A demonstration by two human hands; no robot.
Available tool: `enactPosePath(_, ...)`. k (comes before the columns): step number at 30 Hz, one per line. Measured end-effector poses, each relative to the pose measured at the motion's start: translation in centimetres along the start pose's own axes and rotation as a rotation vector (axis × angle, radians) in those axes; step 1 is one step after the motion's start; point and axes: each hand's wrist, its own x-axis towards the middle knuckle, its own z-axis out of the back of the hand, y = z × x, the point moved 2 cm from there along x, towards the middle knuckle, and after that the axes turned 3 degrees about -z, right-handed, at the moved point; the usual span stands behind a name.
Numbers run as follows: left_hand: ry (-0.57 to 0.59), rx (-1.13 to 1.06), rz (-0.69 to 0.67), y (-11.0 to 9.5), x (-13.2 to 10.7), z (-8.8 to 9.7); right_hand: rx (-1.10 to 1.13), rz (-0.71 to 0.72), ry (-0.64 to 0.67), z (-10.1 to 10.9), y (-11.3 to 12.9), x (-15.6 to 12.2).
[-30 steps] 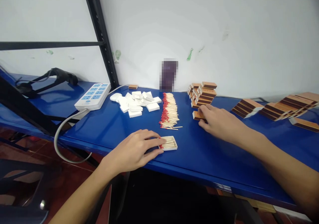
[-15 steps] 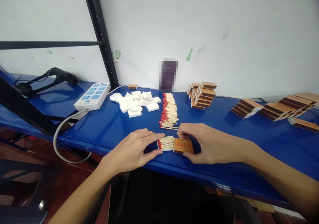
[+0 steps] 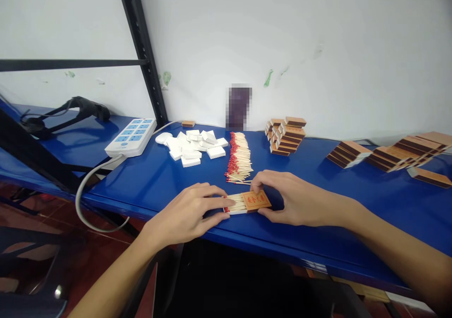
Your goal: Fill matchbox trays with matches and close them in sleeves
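Note:
My left hand (image 3: 187, 214) pinches the left end of a white inner tray filled with red-tipped matches (image 3: 234, 204) near the front edge of the blue table (image 3: 158, 181). My right hand (image 3: 293, 198) grips an orange-brown matchbox sleeve (image 3: 257, 199) and has it partly slid over the tray's right end. The tray's red match heads still show at the left. Just behind lies a heap of loose matches (image 3: 239, 158).
A pile of empty white trays (image 3: 196, 146) lies at the back left beside a white power strip (image 3: 131, 136) with its cable. A stack of brown sleeves (image 3: 286, 135) stands behind; more matchboxes (image 3: 391, 155) spread along the right. A black shelf post (image 3: 141, 44) rises at the left.
My right hand took a sleeve from beside the stack, brought it to the filled tray, and has now pushed it partway over the tray. My left hand stayed on the tray.

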Motion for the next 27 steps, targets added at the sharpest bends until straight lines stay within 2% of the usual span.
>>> enactPosePath(6, -0.092, 0.001, 0.063, 0.2, 0.0, -0.2, 0.081, 0.029, 0.007, -0.7, 0.5, 0.3)
enactPosePath(9, -0.133, 0.011, 0.025, 0.2, 0.0, -0.2, 0.103, 0.048, -0.018, -1.2, 0.7, 0.4)
enactPosePath(15, -0.131, 0.170, -0.028, -0.4, 0.1, -0.4, 0.095, 0.081, -0.084, -1.7, 0.8, 0.8)
enactPosePath(21, -0.267, 0.271, -0.121, -0.9, -0.1, -0.7, 0.070, 0.094, -0.113, -1.7, 0.7, 0.8)
enactPosePath(27, -0.246, 0.300, -0.119, -0.9, -0.1, -0.8, 0.078, 0.106, -0.122, -1.8, 0.6, 0.7)
